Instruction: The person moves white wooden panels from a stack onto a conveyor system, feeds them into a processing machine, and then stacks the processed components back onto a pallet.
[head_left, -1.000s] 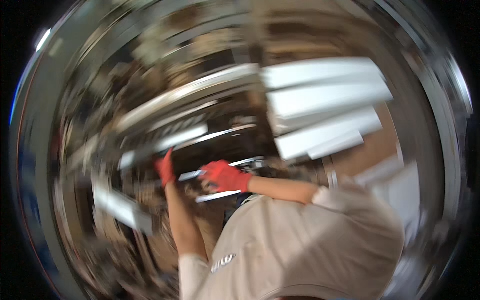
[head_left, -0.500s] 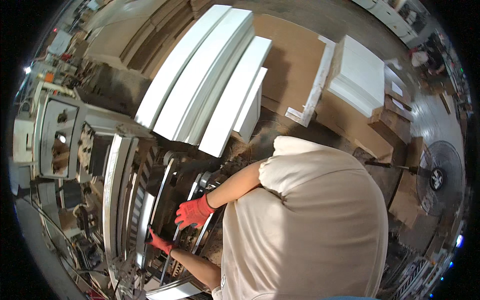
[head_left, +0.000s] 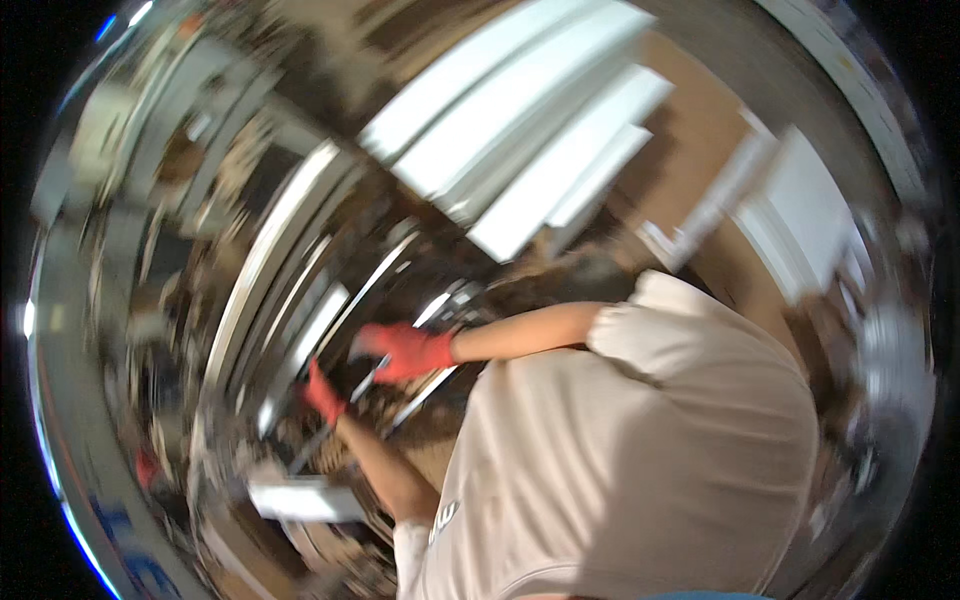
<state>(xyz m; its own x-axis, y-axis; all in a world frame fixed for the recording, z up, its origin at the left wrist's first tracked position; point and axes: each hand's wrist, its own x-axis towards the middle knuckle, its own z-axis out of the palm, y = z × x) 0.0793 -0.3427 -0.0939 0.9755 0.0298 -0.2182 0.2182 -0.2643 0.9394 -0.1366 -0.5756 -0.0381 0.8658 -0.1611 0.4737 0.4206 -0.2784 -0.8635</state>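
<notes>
Both hands wear red work gloves and reach over a machine bed with metal rails, all smeared by motion. My left hand (head_left: 324,396) is at the lower end of a short white strip (head_left: 322,325), its fingers apart; whether it touches the strip I cannot tell. To its upper right, my right hand (head_left: 412,352) has its fingers spread above a metal rail (head_left: 372,380), holding nothing that I can see. The long pale beam of the machine (head_left: 270,250) runs to the left of both hands.
Long white curved panels (head_left: 520,100) are stacked beyond the hands. Brown board (head_left: 690,95) lies to their right, with another stack of white panels (head_left: 805,215) farther right. A white piece (head_left: 305,500) lies near my left forearm. Machine parts (head_left: 190,150) fill the left side.
The whole view has swung, so the panels and machine now sit farther right and tilt more. My right hand's fingers point more leftward; my left hand stays by the white strip.
</notes>
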